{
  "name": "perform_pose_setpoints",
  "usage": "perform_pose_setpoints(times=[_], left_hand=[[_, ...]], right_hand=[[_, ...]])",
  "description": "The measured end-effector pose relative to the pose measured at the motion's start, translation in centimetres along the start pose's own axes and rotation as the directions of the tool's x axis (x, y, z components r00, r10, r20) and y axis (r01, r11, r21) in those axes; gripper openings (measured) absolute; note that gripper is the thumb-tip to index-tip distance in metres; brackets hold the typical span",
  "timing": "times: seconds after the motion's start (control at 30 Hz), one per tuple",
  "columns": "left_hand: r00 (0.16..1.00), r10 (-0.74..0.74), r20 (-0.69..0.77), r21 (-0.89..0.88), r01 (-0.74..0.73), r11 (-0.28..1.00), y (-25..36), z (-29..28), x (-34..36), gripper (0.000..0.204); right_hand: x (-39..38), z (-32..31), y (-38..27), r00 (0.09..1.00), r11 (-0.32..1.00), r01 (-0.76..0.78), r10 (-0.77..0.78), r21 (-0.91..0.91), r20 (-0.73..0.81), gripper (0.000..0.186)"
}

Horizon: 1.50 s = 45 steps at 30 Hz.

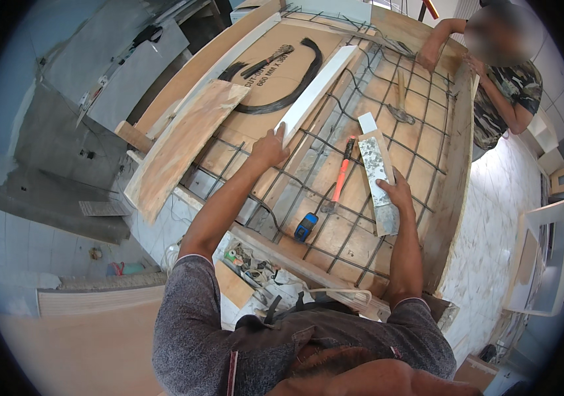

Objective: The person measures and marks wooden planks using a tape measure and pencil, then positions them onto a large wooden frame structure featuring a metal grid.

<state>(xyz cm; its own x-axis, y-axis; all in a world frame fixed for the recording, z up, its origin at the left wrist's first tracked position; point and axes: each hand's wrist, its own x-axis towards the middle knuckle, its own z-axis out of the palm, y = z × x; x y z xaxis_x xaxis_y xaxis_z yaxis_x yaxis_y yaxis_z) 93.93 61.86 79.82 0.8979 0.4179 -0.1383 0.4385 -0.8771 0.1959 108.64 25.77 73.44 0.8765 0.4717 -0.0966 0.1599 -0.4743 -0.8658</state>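
Positioning step: left hand (pixel 269 148) grips the white strip (pixel 315 92); right hand (pixel 397 195), at four o'clock, grasps the speckled board (pixel 378 178); next needs alignment on the rebar grid (pixel 335 218).

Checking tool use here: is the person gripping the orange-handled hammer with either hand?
No. The hammer lies untouched on the rebar grid, between the left hand on a white strip and the right hand on a speckled board.
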Motion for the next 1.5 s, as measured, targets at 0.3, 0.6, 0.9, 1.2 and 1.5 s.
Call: perform_pose_setpoints(times=[0.3,0.6,0.9,1.2,1.5], left_hand=[[0.999,-0.045,0.023,-0.002,0.046,0.999,0.5,-0.5,-2.9,0.087],[0.948,0.035,-0.317,-0.464,-0.187,0.866,-0.9,-4.7,-11.8,0.070],[0.668,-0.728,-0.150,-0.986,-0.053,0.155,-6.2,2.5,-36.7,0.055],[0.332,-0.655,0.679,-0.643,0.701,-0.310,-5.5,31.5,-56.0,0.035],[0.528,-0.638,0.560,-0.772,0.613,-0.171,-1.8,34.8,-56.2,0.025]], right_hand=[[0.8,0.1,2.5,0.999,0.997,-0.045,0.043,0.057,0.026,0.072],[3.5,-1.1,5.5,0.994,0.997,-0.067,0.070,-0.050,0.079,0.076],[2.5,-1.4,2.9,0.985,0.970,-0.150,0.164,-0.190,0.062,0.088],[1.5,0.6,1.1,0.999,0.997,-0.030,0.032,-0.076,0.025,0.088],[2.4,1.1,1.8,0.999,0.975,-0.027,0.017,0.220,0.047,0.079]])
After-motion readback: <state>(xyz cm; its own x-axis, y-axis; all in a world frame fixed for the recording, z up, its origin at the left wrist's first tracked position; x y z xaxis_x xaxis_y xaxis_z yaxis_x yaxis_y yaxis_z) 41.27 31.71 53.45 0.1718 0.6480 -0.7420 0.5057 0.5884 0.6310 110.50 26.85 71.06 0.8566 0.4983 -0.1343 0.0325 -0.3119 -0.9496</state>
